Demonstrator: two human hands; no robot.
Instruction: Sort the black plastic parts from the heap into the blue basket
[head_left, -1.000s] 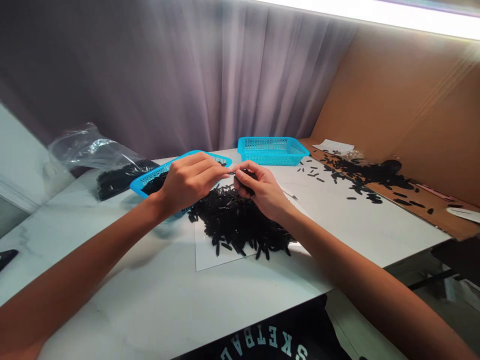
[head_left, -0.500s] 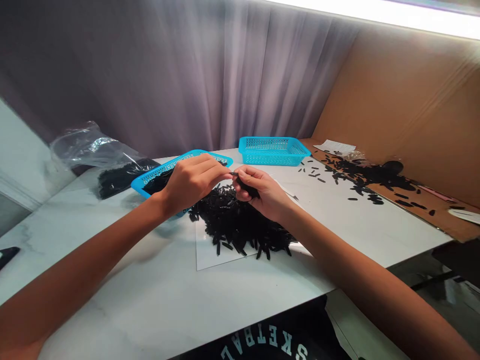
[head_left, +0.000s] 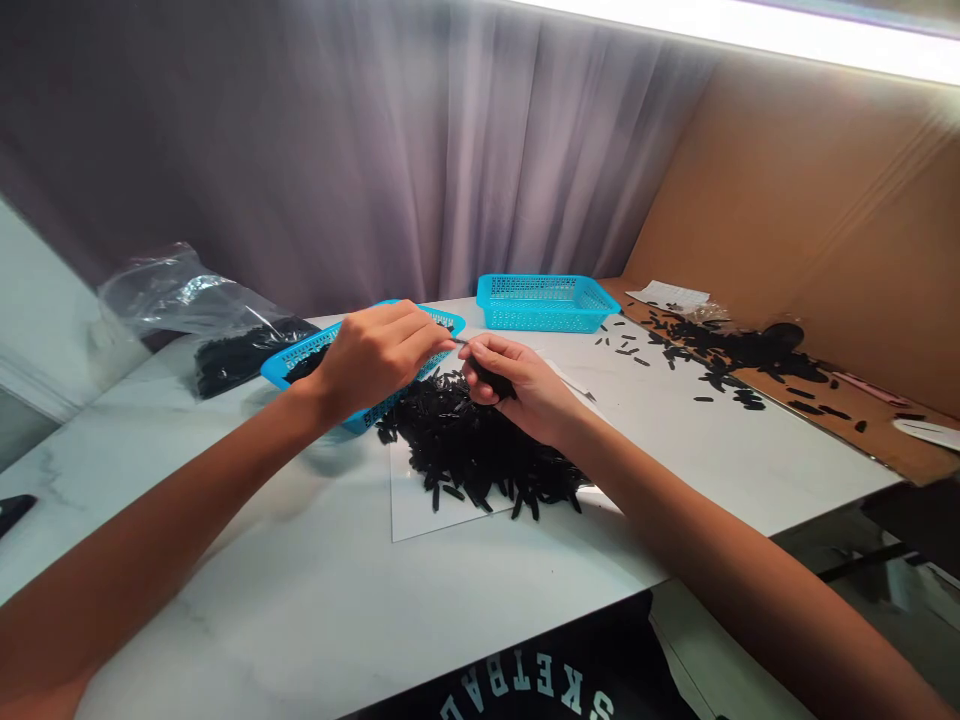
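Fingers of the left hand (head_left: 375,352) are pinched narrow at one end of a thin dark strip (head_left: 459,341), over the far left edge of the pile (head_left: 487,440) of small black pieces. At the strip's other end, the right hand (head_left: 529,385) is curled around a dark lump (head_left: 491,378), its thumb and forefinger drawn close together, above the far part of the pile. What the lump is made of cannot be told.

Under the pile lies a white sheet (head_left: 411,515), its corner showing on the side near the person, on a pale desk (head_left: 360,610). Just to the left of the pile, partly behind the left hand, sits a blue basket (head_left: 276,377) holding dark stuff. Farther left of the pile is a clear plastic bag (head_left: 187,300) with more dark contents. Beyond the pile and slightly right stands a second blue basket (head_left: 547,318). Well to the right of the pile, loose black pieces (head_left: 739,348) are scattered across the desk and some cardboard (head_left: 795,200), with a slip of paper (head_left: 671,294) on their far side. A grey curtain (head_left: 487,170) hangs beyond the pile.
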